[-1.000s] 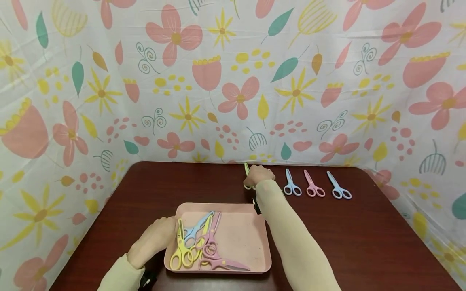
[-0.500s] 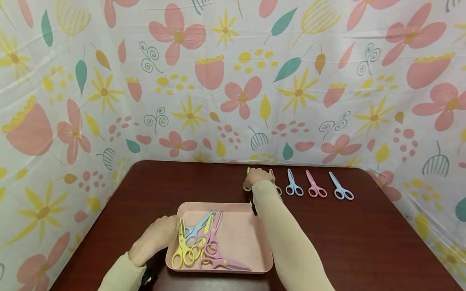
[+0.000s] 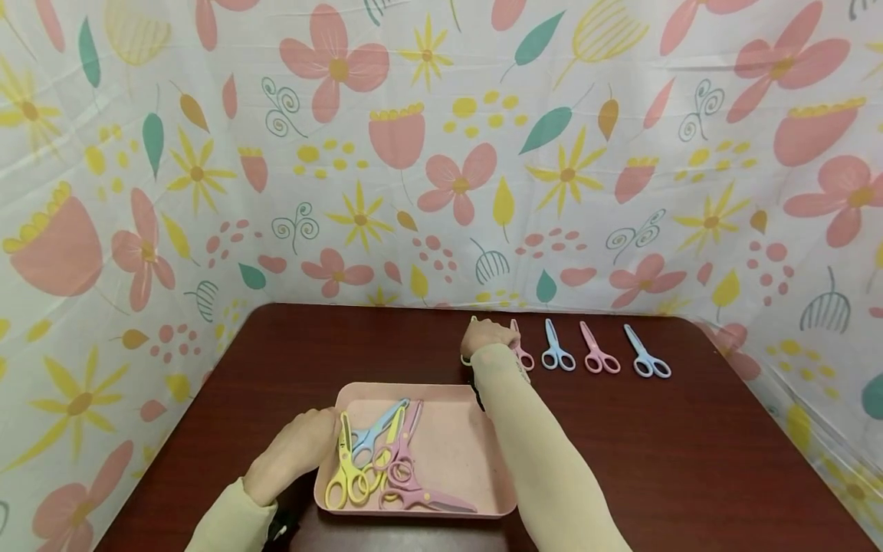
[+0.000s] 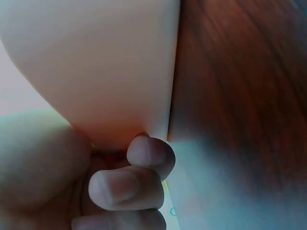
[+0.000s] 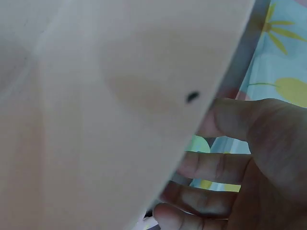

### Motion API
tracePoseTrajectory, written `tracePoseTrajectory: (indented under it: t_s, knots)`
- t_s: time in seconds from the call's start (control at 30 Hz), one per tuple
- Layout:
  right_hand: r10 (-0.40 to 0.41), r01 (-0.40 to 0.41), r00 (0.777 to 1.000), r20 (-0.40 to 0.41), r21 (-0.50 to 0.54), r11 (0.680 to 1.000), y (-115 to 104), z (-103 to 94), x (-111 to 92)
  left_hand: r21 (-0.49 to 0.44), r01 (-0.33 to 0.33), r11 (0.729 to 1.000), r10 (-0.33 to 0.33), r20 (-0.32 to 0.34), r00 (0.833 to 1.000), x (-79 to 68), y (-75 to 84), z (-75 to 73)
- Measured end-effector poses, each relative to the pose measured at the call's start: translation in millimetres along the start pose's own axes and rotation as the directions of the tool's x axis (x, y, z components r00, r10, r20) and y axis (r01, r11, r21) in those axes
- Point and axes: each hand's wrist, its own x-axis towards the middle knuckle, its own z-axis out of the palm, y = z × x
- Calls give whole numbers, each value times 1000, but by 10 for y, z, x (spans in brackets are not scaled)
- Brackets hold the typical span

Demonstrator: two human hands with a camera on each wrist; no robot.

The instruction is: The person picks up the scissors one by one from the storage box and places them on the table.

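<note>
My left hand (image 3: 300, 443) holds the left side of the pink tray (image 3: 462, 437). In the left wrist view its curled fingers (image 4: 144, 189) lie against the tray's underside edge. At the back of the table my right hand (image 3: 488, 336) grips light green scissors (image 3: 466, 360); only the tip and part of a handle loop show past the hand. In the right wrist view a pale pink surface fills much of the frame beside the fingers (image 5: 211, 166). Yellow scissors (image 3: 345, 471), blue scissors (image 3: 372, 435) and pink scissors (image 3: 421, 498) lie heaped in the tray's left part.
To the right of my right hand a row of scissors lies on the dark wooden table (image 3: 690, 460): pink scissors (image 3: 526, 358), partly covered, then blue scissors (image 3: 557, 356) and others. A flowered cloth (image 3: 441, 153) hangs behind the table's back edge.
My right hand has shifted slightly left, and the green scissors' handle has swung left with it. The pink scissors beside it have come into view. My left hand stays at the tray.
</note>
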Motion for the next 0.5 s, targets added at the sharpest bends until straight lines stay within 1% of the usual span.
tracePoseTrajectory:
  t_s: [0.17,0.4,0.5]
  knots:
    - [14,-15,1000,-14,-9,1000,-2,-13,-21,-7,1,1000,0,27,1000,2,4,-8]
    - [-30,30,1000,-1,-38,999,25,-153,-98,6,-23,1000,23,5,1000,-25,15,-34]
    - [-44,44,999,9,-32,999,53,-226,-150,5,-15,1000,15,16,1000,-19,27,-31]
